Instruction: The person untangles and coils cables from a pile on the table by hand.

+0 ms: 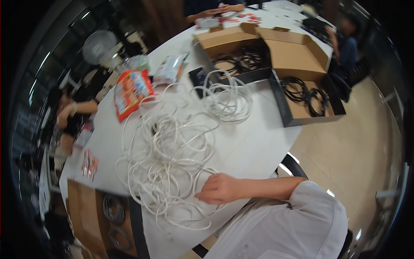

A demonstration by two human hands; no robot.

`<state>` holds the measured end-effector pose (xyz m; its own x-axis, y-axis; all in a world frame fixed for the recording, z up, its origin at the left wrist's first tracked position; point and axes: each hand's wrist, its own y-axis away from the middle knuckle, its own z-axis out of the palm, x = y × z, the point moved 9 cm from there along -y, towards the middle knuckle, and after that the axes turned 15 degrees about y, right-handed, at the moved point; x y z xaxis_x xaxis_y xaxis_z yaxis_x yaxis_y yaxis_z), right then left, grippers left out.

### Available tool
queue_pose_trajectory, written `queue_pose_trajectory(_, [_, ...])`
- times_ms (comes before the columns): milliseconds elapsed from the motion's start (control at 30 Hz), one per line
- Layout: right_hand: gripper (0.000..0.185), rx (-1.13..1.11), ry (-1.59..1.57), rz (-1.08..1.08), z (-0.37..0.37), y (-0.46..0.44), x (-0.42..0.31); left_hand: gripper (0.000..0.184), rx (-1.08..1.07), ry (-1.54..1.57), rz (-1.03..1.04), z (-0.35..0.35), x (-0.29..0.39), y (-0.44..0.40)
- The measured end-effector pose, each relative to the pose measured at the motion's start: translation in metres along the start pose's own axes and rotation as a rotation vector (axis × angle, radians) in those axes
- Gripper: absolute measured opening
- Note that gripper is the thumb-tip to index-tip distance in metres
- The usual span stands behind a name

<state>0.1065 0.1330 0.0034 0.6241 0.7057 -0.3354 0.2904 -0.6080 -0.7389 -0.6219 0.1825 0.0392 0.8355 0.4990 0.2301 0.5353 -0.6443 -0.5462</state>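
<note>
Right hand (220,188) curls over cables (164,138); can't tell if fingers (208,197) clamp any. Tugging one beneath others could knot them.

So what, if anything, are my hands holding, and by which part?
Can't tell: the right hand curls over white cables, hiding any grip; left hand isn't visible.

On the table (248,144), the cable pile (162,171) lies between the left box (84,211) and the rightmost box (315,120).
</note>
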Motion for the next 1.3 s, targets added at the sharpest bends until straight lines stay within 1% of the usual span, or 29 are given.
queue_pose_trajectory(100, [0.021,0.019,0.102,0.048,-0.021,0.007,0.019,0.041,0.207,0.090,0.111,-0.039,0.023,-0.037])
queue_pose_trajectory(133, [0.020,0.039,0.141,0.084,-0.032,0.005,0.025,0.041,0.288,0.144,0.172,-0.055,0.042,-0.039])
queue_pose_trajectory(167, [0.021,0.030,0.150,0.146,-0.040,0.006,0.037,0.042,0.385,0.261,0.292,-0.064,0.055,-0.041])
queue_pose_trajectory(200, [0.022,0.020,0.168,0.209,-0.047,0.005,0.049,0.039,0.398,0.410,0.366,-0.092,0.113,-0.019])
queue_pose_trajectory(233, [0.024,0.077,0.203,0.247,-0.056,-0.002,0.057,0.033,0.444,0.461,0.452,-0.113,0.165,0.003])
queue_pose_trajectory(267, [0.027,0.137,0.243,0.288,-0.068,-0.008,0.065,0.032,0.400,0.560,0.517,-0.130,0.221,0.031])
queue_pose_trajectory(300, [0.029,0.198,0.287,0.329,-0.081,-0.013,0.073,0.033,0.318,0.672,0.520,-0.147,0.285,0.069])
queue_pose_trajectory(333, [0.032,0.199,0.375,0.319,-0.087,-0.023,0.077,0.032,0.205,0.869,0.522,-0.142,0.323,0.093])
queue_pose_trajectory(367, [0.035,0.201,0.465,0.307,-0.092,-0.036,0.081,0.030,0.080,0.896,0.597,-0.147,0.375,0.132])
queue_pose_trajectory(400, [0.038,0.206,0.557,0.292,-0.098,-0.046,0.085,0.032,0.031,0.873,0.686,-0.144,0.420,0.174])
queue_pose_trajectory(433, [0.041,0.218,0.630,0.302,-0.105,-0.050,0.094,0.039,-0.259,1.001,0.638,-0.127,0.458,0.208])
queue_pose_trajectory(467, [0.044,0.234,0.705,0.313,-0.109,-0.053,0.105,0.052,-0.355,0.941,0.872,-0.117,0.497,0.247])
queue_pose_trajectory(500, [0.047,0.255,0.781,0.327,-0.112,-0.054,0.115,0.058,-0.439,0.748,1.045,-0.111,0.533,0.289])
queue_pose_trajectory(567, [0.051,0.361,0.807,0.447,-0.130,-0.042,0.144,0.068,-0.604,0.816,1.223,-0.089,0.580,0.346])
queue_pose_trajectory(600, [0.054,0.411,0.818,0.503,-0.138,-0.033,0.163,0.071,-0.654,0.777,1.157,-0.069,0.590,0.353])
queue_pose_trajectory(633, [0.058,0.414,0.857,0.564,-0.139,-0.020,0.187,0.074,-0.703,0.740,1.089,-0.050,0.599,0.360])
queue_pose_trajectory(667, [0.056,0.381,0.799,0.637,-0.135,-0.008,0.213,0.076,-0.755,0.702,1.022,-0.030,0.605,0.365])
queue_pose_trajectory(733, [0.053,0.323,0.677,0.795,-0.126,0.016,0.253,0.073,-0.677,0.686,0.954,0.001,0.613,0.368])
queue_pose_trajectory(767, [0.050,0.360,0.698,0.753,-0.133,0.011,0.246,0.072,-0.638,0.676,0.930,0.013,0.615,0.367])
queue_pose_trajectory(900, [0.046,0.384,0.561,0.739,-0.121,0.017,0.248,0.064,-0.578,0.701,0.969,0.034,0.618,0.366])
queue_pose_trajectory(967, [0.044,0.391,0.462,0.712,-0.111,0.012,0.242,0.061,-0.596,0.706,0.964,0.035,0.620,0.365])
queue_pose_trajectory(1067, [0.040,0.392,0.414,0.665,-0.098,0.010,0.246,0.060,-0.661,0.721,0.936,0.046,0.624,0.359])
queue_pose_trajectory(1233, [0.033,0.389,0.400,0.685,-0.094,0.014,0.252,0.060,-0.744,0.714,0.900,0.064,0.622,0.357])
queue_pose_trajectory(1300, [0.033,0.355,0.397,0.692,-0.090,0.017,0.254,0.061,-0.760,0.718,0.901,0.068,0.624,0.358])
